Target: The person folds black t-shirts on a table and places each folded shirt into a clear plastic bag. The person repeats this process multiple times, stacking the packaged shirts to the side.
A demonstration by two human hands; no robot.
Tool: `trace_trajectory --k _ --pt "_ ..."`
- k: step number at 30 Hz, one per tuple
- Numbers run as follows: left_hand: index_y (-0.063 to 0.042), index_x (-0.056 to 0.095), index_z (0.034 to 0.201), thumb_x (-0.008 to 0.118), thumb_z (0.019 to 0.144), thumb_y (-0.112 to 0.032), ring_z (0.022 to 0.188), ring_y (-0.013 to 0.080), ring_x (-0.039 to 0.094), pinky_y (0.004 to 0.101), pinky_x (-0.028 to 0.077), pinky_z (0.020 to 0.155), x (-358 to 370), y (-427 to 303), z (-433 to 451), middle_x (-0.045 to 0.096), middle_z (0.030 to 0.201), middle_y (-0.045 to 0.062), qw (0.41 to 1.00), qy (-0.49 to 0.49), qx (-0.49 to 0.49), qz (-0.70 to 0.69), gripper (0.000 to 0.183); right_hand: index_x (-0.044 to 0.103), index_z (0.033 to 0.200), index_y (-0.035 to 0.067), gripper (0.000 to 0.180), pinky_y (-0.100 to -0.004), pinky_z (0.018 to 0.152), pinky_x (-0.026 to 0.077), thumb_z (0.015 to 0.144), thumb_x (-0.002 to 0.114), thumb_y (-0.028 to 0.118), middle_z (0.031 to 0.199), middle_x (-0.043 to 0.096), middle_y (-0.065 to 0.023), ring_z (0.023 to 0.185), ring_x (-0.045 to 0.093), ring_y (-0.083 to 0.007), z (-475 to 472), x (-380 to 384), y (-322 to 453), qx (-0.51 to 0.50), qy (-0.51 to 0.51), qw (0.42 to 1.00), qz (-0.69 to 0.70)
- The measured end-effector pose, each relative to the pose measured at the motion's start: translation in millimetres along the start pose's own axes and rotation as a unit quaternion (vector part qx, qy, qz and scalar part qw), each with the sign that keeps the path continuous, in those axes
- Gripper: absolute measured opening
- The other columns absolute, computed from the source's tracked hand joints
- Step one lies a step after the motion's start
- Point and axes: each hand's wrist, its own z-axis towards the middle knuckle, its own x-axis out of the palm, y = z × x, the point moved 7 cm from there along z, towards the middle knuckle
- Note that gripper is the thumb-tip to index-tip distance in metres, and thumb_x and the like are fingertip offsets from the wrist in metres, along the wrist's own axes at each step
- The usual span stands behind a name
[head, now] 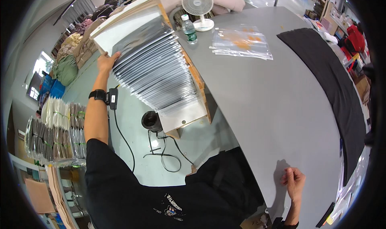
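Note:
At the near left corner of a long row of flat, dark, plastic-wrapped packages (156, 69), my left hand (106, 62) has its thumb on the endmost package (137, 39). Its other fingers curl round that package's edge, partly hidden. The row lies on a white board with a wooden edge (196, 75). My right hand (294, 180) is over the grey table (256, 108), fingers curled in with the thumb against them. Nothing shows in that hand, and its shadow falls on the tabletop.
Clear plastic bags (241, 43), a water bottle (189, 30) and a white fan (197, 5) stand or lie on the table's far side. Folded black fabric (325, 78) runs along the right edge. A black roll (151, 121) and loose straps (164, 156) are below; bundled packages (57, 135) at left.

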Motion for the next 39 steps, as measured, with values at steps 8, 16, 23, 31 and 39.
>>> trace_trajectory --k 8,16,23,31,39 --pt "-0.011 0.074 0.129 0.079 0.094 -0.022 0.115 0.0278 0.066 0.0414 0.050 0.094 -28.6 -146.4 -85.3 0.072 0.128 0.010 0.903 -0.184 0.378 -0.084 0.037 0.072 0.093 -0.003 0.032 -0.0272 0.057 0.045 0.106 0.066 0.026 0.067 0.063 -0.0024 0.062 0.057 -0.0081 70.6 -105.9 -19.9 0.103 -0.176 0.977 -0.057" --pt "-0.004 0.073 0.118 0.072 0.097 -0.008 0.119 0.0292 0.062 0.0368 0.049 0.101 68.2 -378.6 -310.6 0.065 0.130 0.013 0.800 0.093 0.516 -0.290 0.021 0.078 0.108 0.003 0.021 -0.0387 0.081 0.056 0.096 0.073 0.020 0.107 0.074 -0.0121 0.090 0.073 -0.0293 191.8 -216.7 -102.2 0.032 -0.407 0.889 -0.209" --pt "-0.004 0.074 0.110 0.075 0.087 -0.001 0.109 0.0290 0.065 0.0385 0.053 0.095 78.1 -531.7 -476.4 0.065 0.123 0.015 0.651 0.239 0.580 -0.427 0.023 0.081 0.109 0.011 0.019 -0.0396 0.085 0.055 0.096 0.074 0.023 0.111 0.073 -0.0051 0.096 0.071 -0.0286 219.6 -247.2 -156.0 0.144 -0.414 0.872 -0.218" --pt "-0.003 0.070 0.123 0.068 0.104 -0.031 0.104 0.0239 0.069 0.0341 0.056 0.084 136.1 -674.7 -658.5 0.068 0.120 0.014 0.441 0.654 0.418 -0.450 0.034 0.068 0.101 0.005 0.009 -0.0330 0.060 0.051 0.099 0.073 0.012 0.078 0.067 -0.0086 0.068 0.065 -0.0233 195.9 -274.2 -89.6 -0.066 -0.547 0.827 -0.115" --pt "0.003 0.049 0.128 0.061 0.109 -0.032 0.105 0.0332 0.071 0.0407 0.059 0.080 216.3 -754.4 -646.9 0.064 0.118 0.021 0.445 0.702 0.033 -0.555 0.041 0.068 0.098 0.012 0.013 -0.0340 0.075 0.045 0.085 0.071 0.011 0.087 0.058 -0.0019 0.086 0.058 -0.0196 150.8 -252.8 -66.3 -0.145 -0.337 0.724 -0.584"
